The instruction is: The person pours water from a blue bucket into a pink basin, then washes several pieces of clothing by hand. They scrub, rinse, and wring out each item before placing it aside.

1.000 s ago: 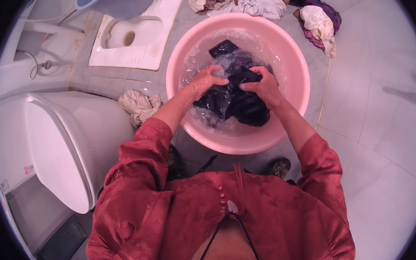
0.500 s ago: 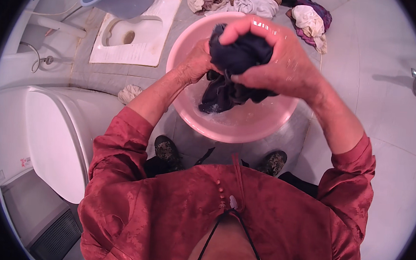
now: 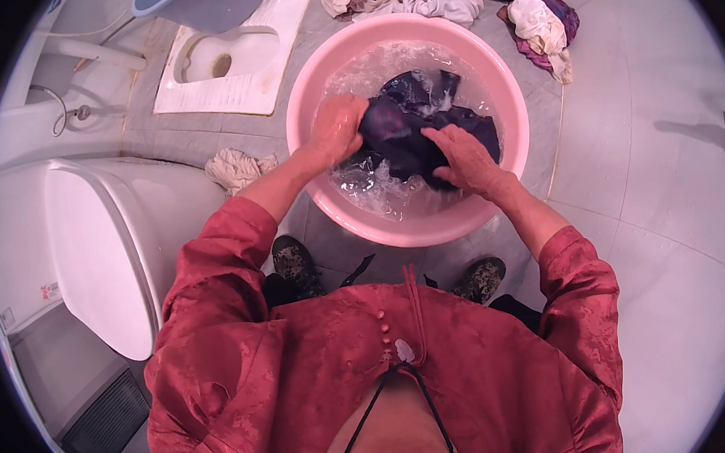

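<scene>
A dark navy garment (image 3: pixel 401 142) lies spread and partly under the water of a pink basin (image 3: pixel 302 98), which stands on the floor in front of me. My left hand (image 3: pixel 338 127) is closed on the garment's left edge, with its fingertips hidden from view. On the right side of the cloth rests my right hand (image 3: pixel 464 160), its fingers stretched out and apart, touching the fabric without gripping it. Splashes and foam show in the water around the garment.
Beyond the basin lie piles of clothes, a white one (image 3: pixel 442 3) and a cream and purple one (image 3: pixel 540 34). At left are a squat toilet (image 3: pixel 258 96), a blue bucket (image 3: pixel 218 6), a crumpled pale cloth (image 3: pixel 235 169) and a white lidded appliance (image 3: pixel 99 252).
The garment was bunched up and held above the basin in both hands. Now it is down in the water and spread out, and my right hand has lowered and opened.
</scene>
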Demonstrator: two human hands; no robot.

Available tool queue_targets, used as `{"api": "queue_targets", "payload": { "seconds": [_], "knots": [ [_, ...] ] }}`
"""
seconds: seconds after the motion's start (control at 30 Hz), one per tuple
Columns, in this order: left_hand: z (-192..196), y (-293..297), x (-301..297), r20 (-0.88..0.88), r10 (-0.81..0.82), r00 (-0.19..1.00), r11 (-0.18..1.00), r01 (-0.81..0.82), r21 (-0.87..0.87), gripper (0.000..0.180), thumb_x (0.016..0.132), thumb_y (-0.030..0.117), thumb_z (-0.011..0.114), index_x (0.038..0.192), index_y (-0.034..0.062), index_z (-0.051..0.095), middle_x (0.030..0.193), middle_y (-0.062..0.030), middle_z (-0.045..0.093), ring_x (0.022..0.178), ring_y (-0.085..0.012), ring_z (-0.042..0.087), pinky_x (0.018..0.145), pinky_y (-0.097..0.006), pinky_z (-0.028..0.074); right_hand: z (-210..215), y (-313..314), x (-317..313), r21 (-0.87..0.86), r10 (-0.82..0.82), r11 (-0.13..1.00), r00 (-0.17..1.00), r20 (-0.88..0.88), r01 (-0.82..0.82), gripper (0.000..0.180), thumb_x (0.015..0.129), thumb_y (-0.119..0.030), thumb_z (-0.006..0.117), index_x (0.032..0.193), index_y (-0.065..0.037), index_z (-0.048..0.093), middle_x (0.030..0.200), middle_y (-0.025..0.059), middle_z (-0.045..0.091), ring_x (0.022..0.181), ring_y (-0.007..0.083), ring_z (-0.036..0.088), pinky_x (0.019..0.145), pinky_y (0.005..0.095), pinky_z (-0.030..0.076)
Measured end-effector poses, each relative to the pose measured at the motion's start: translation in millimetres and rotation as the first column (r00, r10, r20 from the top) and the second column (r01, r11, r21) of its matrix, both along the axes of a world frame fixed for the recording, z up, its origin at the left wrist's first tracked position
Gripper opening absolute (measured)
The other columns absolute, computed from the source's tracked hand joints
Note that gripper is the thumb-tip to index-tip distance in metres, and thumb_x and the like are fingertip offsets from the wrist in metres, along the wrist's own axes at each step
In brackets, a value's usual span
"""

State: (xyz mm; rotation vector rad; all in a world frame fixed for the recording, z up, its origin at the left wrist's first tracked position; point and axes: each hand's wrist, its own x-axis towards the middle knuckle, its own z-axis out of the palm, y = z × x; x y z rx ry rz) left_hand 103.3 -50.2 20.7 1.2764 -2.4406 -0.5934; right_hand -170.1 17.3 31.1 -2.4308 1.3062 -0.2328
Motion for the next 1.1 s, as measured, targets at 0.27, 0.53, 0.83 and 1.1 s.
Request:
{"api": "queue_targets", "payload": {
  "seconds": [0.27, 0.53, 0.83, 1.1],
  "knots": [
    [-16, 41, -39, 0.157, 0.117, 0.981, 0.866, -0.178, 0.467, 0.134, 0.046, 0.036, 0.091, 0.148, 0.0131, 0.008, 0.15, -0.0284, 0.005, 0.138, -0.0466, 0.014, 0.103, -0.065, 0.026, -50, 7, 11, 0.106, -0.45, 0.887, 0.893, -0.022, 0.45, 0.072, 0.077, -0.055, 0.065, 0.138, -0.025, 0.042, 0.145, 0.0206, 0.027, 0.134, 0.045, 0.022, 0.102, 0.0664, 0.023],
    [-61, 38, -61, 0.57, -0.138, 0.81, 0.899, -0.139, 0.415, 0.106, 0.065, 0.029, 0.079, 0.147, 0.0103, 0.014, 0.142, -0.0266, 0.03, 0.129, -0.0437, 0.035, 0.094, -0.056, 0.042, -91, 14, 60, 0.084, -0.204, 0.968, 0.937, -0.284, 0.236, 0.055, 0.079, -0.042, 0.065, 0.127, -0.019, 0.051, 0.135, 0.0199, 0.037, 0.128, 0.0439, 0.031, 0.098, 0.0644, 0.029],
    [-137, -6, -25, 0.411, -0.247, 0.877, 0.796, -0.058, 0.603, 0.074, 0.07, 0.029, 0.073, 0.132, 0.005, 0.04, 0.119, -0.0228, 0.055, 0.112, -0.0369, 0.054, 0.091, -0.046, 0.046, -147, -13, 32, 0.446, -0.338, 0.736, 0.847, -0.411, 0.51, 0.05, 0.081, -0.039, 0.063, 0.125, -0.015, 0.053, 0.127, 0.0217, 0.048, 0.119, 0.0394, 0.046, 0.097, 0.0539, 0.038],
    [-116, -56, -38, 0.251, -0.037, 0.967, 0.611, -0.176, 0.771, 0.056, 0.074, 0.03, 0.068, 0.119, -0.0008, 0.056, 0.103, -0.0209, 0.065, 0.1, -0.0348, 0.062, 0.089, -0.043, 0.047, -175, -77, 27, 0.528, -0.358, 0.614, 0.803, -0.476, 0.586, 0.046, 0.083, -0.038, 0.06, 0.122, -0.015, 0.055, 0.122, 0.0219, 0.054, 0.112, 0.036, 0.053, 0.096, 0.0469, 0.042]
  ]
}}
